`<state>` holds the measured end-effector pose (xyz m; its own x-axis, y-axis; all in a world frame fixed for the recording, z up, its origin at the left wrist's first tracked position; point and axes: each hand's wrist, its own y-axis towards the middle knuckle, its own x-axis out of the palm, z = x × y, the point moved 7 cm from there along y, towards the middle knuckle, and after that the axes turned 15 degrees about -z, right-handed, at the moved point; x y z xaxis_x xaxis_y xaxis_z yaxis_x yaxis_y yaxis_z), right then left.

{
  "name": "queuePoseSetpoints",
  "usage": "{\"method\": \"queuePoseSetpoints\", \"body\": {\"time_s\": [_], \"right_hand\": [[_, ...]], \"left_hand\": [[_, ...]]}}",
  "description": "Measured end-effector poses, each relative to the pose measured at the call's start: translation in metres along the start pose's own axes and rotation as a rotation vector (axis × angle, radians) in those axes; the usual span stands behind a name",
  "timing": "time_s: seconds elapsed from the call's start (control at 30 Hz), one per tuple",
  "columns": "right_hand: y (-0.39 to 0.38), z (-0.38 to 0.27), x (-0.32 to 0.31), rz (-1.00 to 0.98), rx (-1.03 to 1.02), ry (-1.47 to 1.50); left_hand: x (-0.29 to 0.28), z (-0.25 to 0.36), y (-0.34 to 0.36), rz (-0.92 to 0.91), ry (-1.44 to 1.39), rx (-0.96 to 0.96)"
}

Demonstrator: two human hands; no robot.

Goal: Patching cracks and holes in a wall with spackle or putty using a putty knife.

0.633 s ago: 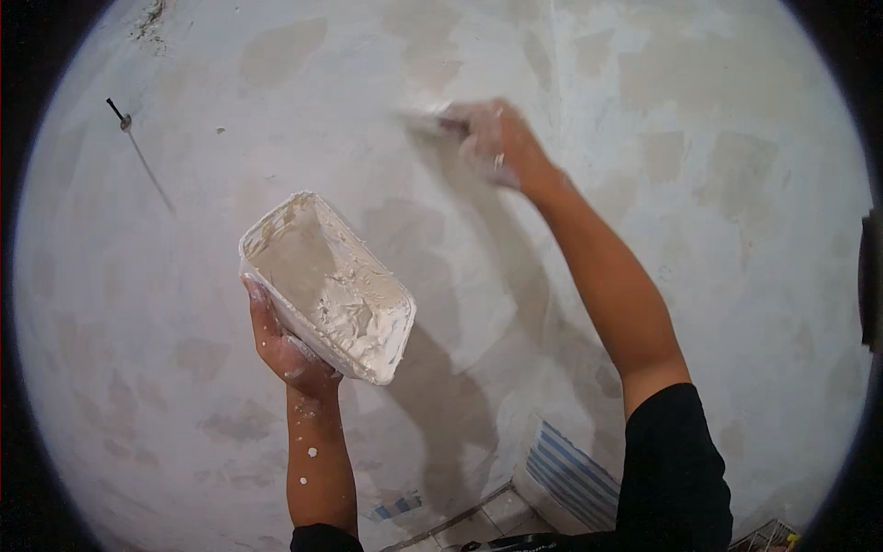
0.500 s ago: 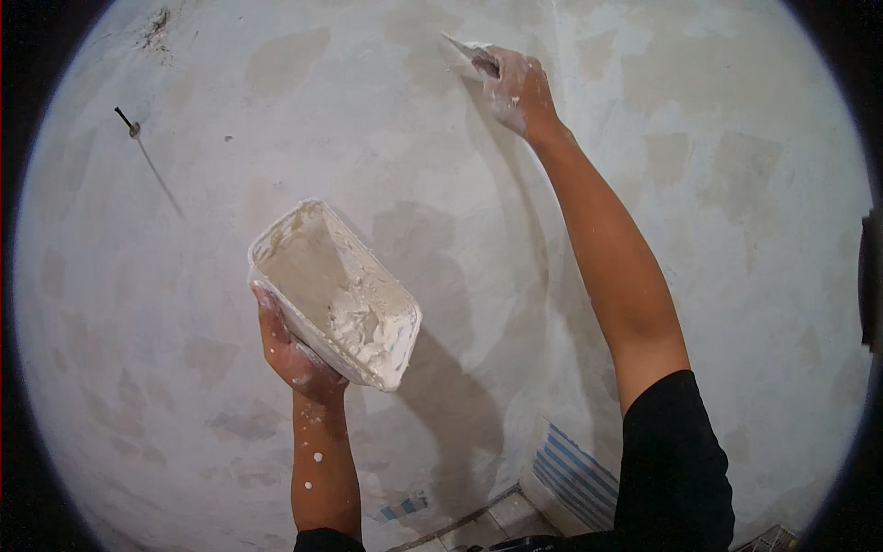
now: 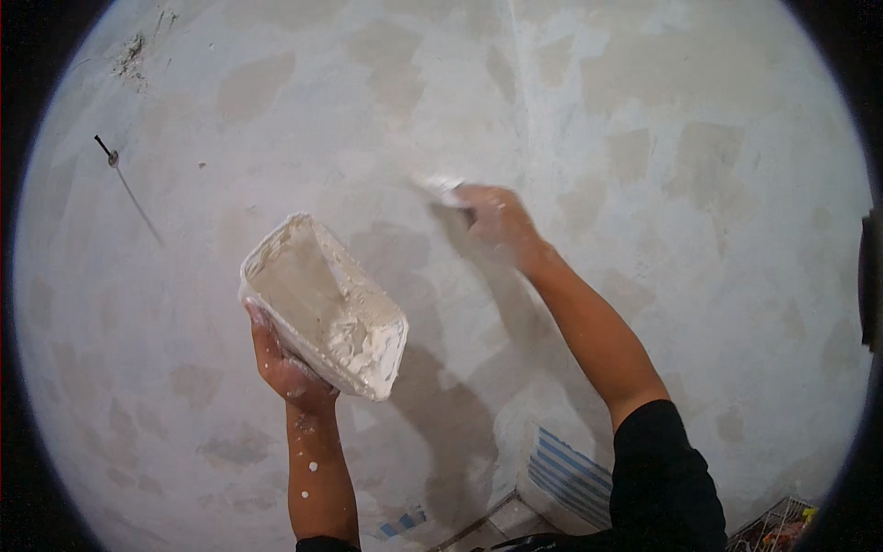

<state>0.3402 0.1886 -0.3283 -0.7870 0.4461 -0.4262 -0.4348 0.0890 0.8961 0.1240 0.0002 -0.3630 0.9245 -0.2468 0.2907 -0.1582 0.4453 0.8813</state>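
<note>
My left hand point(image 3: 290, 373) grips a white plastic tub point(image 3: 303, 276) from below and its left side, holding it tilted in front of the wall. White filler paste point(image 3: 359, 345) lies in the tub's lower right end, and smears coat its inner walls. My right hand point(image 3: 501, 221), somewhat blurred, is closed round a putty knife point(image 3: 441, 190). White paste shows on the blade, which is close to the wall; whether it touches cannot be made out. White specks dot both hands and my left forearm.
The pale wall point(image 3: 322, 156) has many darker patches. A nail point(image 3: 106, 150) juts out at the upper left. Blue-and-white striped material point(image 3: 570, 474) covers a low section near the tiled floor point(image 3: 510, 515). A wire basket point(image 3: 777, 529) stands at the lower right.
My right hand has come down with the putty knife, from the upper wall to about tub height. The tub in my left hand has shifted slightly left and down in view.
</note>
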Motion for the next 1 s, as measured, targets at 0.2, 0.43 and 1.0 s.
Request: {"method": "queuePoseSetpoints", "body": {"time_s": [0.2, 0.43, 1.0], "right_hand": [[0.011, 0.109, -0.072, 0.509, 0.444, -0.121], [0.022, 0.092, 0.029, 0.282, 0.493, -0.395], [0.013, 0.155, -0.031, 0.271, 0.472, -0.317]], "left_hand": [[-0.015, -0.011, -0.003, -0.014, -0.037, -0.029], [-0.022, -0.006, -0.002, 0.017, -0.055, 0.000], [-0.014, -0.013, -0.008, 0.083, -0.068, -0.041]]}}
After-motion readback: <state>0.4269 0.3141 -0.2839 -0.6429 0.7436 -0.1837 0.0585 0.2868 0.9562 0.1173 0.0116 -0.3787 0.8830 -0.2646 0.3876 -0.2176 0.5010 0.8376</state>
